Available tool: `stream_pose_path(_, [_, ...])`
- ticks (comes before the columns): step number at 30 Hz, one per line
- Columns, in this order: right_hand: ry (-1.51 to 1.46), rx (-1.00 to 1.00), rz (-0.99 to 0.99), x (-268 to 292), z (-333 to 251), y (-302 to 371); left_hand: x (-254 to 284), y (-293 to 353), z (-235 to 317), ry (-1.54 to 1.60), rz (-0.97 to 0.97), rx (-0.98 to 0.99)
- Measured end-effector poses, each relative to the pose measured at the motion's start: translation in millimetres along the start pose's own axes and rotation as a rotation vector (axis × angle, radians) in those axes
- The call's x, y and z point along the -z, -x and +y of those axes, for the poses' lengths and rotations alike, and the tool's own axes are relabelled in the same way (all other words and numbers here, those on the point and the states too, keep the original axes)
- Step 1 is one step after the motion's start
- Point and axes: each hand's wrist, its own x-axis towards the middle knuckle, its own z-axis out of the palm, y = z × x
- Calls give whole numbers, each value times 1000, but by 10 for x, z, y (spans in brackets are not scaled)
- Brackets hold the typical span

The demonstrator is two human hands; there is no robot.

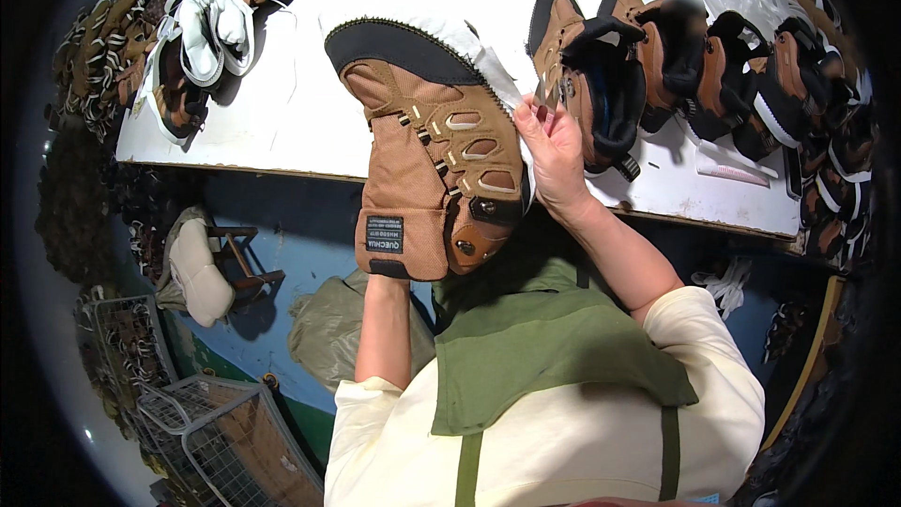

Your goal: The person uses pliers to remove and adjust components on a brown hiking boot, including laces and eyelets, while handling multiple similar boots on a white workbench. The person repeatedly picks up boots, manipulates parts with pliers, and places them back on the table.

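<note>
Currently, boot upper (427, 145): brown, unfinished, held over the white table's (310, 113) near edge.
Right hand (554, 155): fingers closed, gripping the upper's side.
Left hand: hidden behind the tongue, grip cannot be told.
Nearby: brown boots (601, 75) along the table's right end.

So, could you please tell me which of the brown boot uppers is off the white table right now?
The large tan and brown boot upper, held up between both hands; the others lie on the white table.
</note>
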Motion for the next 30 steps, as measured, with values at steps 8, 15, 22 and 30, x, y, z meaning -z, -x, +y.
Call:
stream_pose_path(8, [-51,-49,28,8,42,-30,-217,64,134,37,68,31])
stream_pose_path(15, [-301,-314,-85,105,169,-157,-301,145,171,-249,-87,-34])
stream_pose_path(22, [-33,-377,-325,564,657,-263,-691,255,267,226,-306,-86])
stream_pose_path(30, [25,-438,-281,551,289,95,-891,219,380,284,-356,-62])
